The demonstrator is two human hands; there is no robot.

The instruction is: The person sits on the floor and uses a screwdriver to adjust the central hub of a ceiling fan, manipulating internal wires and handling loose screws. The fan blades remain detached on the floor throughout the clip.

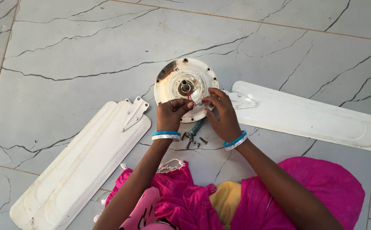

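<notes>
Pink clothing [181,200] lowest in view, both hands at a white ceiling-fan motor housing [172,79] on a grey tiled floor [66,47].

Stacked fan blades [79,166] lie left; left hand [171,114] is curled at the housing's near rim, loose screws [194,140] beside its wrist; right hand [223,114] pinches a small part there; another blade [309,117] lies right.

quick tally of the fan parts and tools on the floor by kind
Fan blades: 3 (two stacked on the left, one on the right)
Fan motor housing: 1
Screwdriver: 1
Loose screws: about 5, small and bunched, so not exact
Total: about 10
</notes>
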